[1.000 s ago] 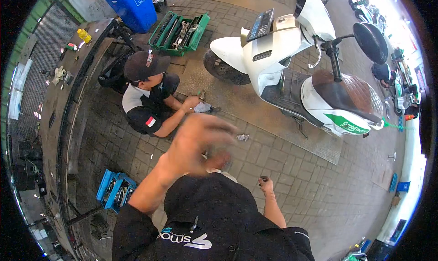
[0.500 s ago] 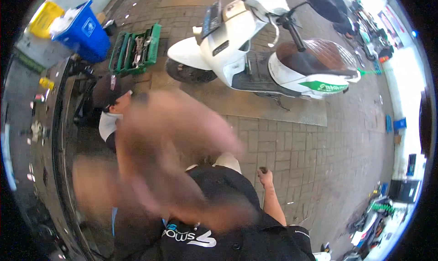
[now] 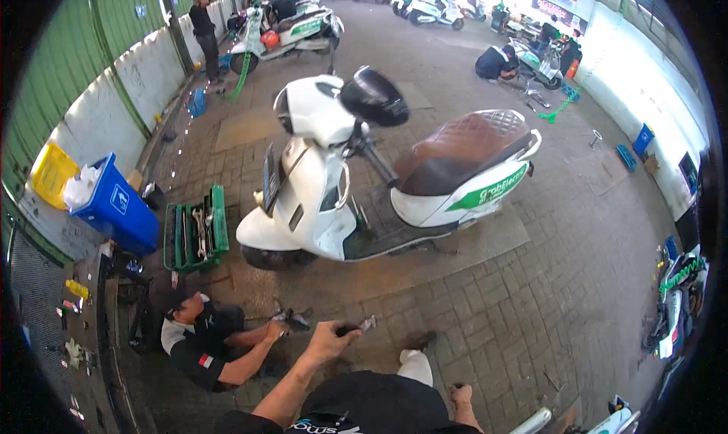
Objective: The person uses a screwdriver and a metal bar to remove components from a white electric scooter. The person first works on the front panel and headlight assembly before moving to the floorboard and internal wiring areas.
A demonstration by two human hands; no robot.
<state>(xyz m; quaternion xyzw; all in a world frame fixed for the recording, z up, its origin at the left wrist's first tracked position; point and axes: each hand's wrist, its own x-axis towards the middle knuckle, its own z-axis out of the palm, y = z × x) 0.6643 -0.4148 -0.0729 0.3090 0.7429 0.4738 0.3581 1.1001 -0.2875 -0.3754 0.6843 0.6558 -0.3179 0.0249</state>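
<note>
My left hand reaches forward over the paving, its fingers closed round a small dark piece that I cannot name. A pale shiny bit shows just beyond the fingertips; whether it belongs to that piece I cannot tell. Low beside my body, my right hand is curled closed, with something dark and small at its fingers. In front of me a white scooter with a brown quilted seat stands on a floor plate. To my left a crouching co-worker holds a dark metallic part in both hands.
An open green toolbox with wrenches lies left of the scooter. Behind it stands a blue bin with a yellow lid. A dark bench runs along the left. Other people and scooters are farther back. Scooter parts line the right.
My view has tilted up, bringing the far workshop into sight. The blurred arms at left have given way to my left hand held out forward. My right hand now appears lower in the view.
</note>
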